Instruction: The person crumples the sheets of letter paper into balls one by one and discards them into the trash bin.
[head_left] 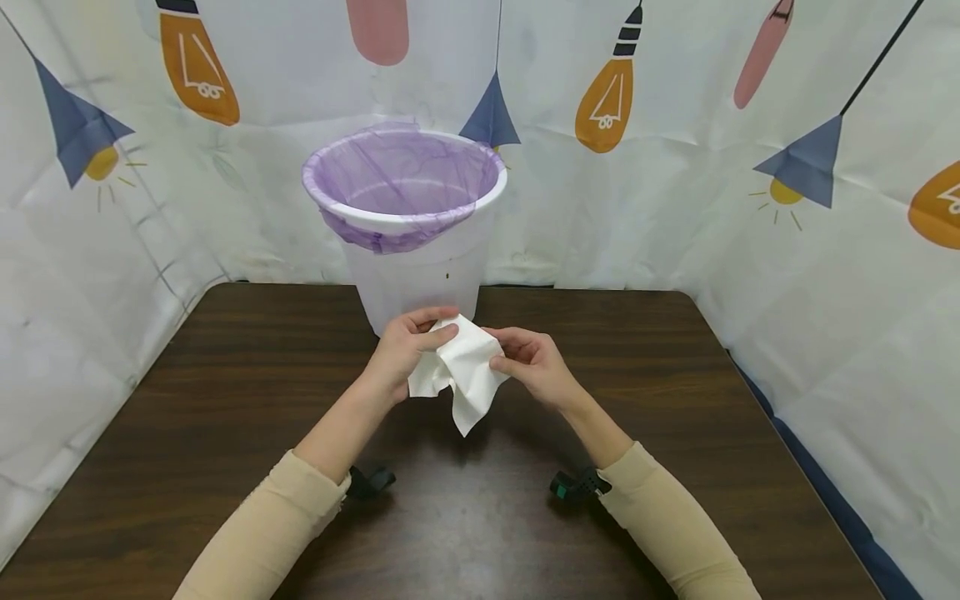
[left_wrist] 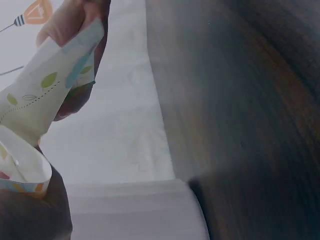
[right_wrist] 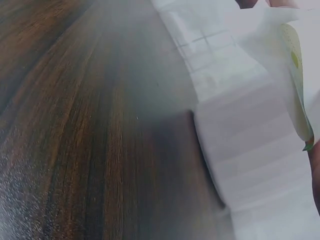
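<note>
A white paper napkin (head_left: 468, 371) hangs between both hands over the table, in front of the bin. The left hand (head_left: 405, 350) pinches its upper left part, the thumb lying on the near face. At the napkin's right edge, the right hand (head_left: 536, 362) pinches it between thumb and fingers. Its lower corner droops freely. In the left wrist view the napkin (left_wrist: 32, 97) shows printed green leaves, a dotted line and a blue patch, with one part curled over. Only part of the napkin (right_wrist: 300, 85) appears in the right wrist view.
Behind the hands stands a white bin (head_left: 420, 279) lined with a purple bag (head_left: 405, 175). The dark wood table (head_left: 637, 375) runs back to a white curtain (head_left: 570, 217) printed with lamps and bulbs. Black straps (head_left: 577, 485) sit at both wrists.
</note>
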